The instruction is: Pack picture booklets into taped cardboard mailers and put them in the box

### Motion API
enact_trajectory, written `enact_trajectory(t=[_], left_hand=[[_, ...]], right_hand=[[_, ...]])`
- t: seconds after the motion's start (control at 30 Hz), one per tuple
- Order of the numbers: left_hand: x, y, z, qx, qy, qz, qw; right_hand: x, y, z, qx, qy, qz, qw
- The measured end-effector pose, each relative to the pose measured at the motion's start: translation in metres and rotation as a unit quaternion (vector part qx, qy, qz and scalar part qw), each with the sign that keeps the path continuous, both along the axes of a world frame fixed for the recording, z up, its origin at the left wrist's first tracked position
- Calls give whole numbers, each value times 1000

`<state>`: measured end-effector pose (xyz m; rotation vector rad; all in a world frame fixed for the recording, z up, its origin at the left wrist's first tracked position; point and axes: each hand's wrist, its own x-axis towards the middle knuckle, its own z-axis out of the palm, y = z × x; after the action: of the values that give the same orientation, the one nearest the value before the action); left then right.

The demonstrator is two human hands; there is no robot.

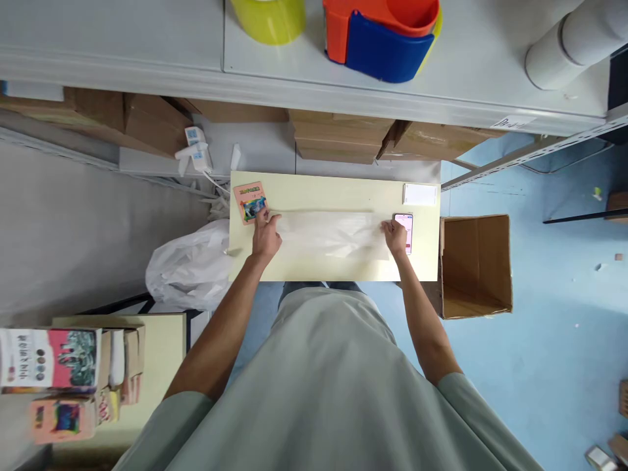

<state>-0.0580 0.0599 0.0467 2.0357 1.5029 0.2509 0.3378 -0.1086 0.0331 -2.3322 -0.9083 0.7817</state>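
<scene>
**A stockroom, by every sign around me**

Brown cartons [338, 140] crowd the lower level of a grey metal rack [171, 75], and on its upper shelf [122, 29] I see a yellow tape roll [275, 23] near a red-and-blue plastic holder [385, 49]. Books [53, 360] sit piled on a pale side table [165, 353]. A crumpled white plastic bag [189, 268] slumps at one end of the narrow bench [318, 191], and an open cardboard box [475, 248] stands on the blue floor [544, 281] at the other.
</scene>
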Motion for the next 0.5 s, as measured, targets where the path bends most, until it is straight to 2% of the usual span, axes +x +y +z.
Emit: enact_trajectory(t=[0.1,0.17,0.23,0.37,0.43,0.5], left_hand=[[4,-8,-2,24,6,14,1000],[12,-16,-3,28,12,-2,1000],[26,-26,-5,19,16,-33,999],[66,-52,-16,-39,16,-75,996],[82,-63,-25,-54,20,-76,995],[87,-69,-34,-51,24,-85,995]], right_hand=[[-8,-2,0,39,-67,-20,997],[-20,-4,3,75,-121,-14,990],[-41,-2,5,80,-136,53,986],[-96,16,-1,15,-69,272,960],[-121,28,-9,-12,-54,318,947],[-138,35,-19,-18,-64,333,941]])
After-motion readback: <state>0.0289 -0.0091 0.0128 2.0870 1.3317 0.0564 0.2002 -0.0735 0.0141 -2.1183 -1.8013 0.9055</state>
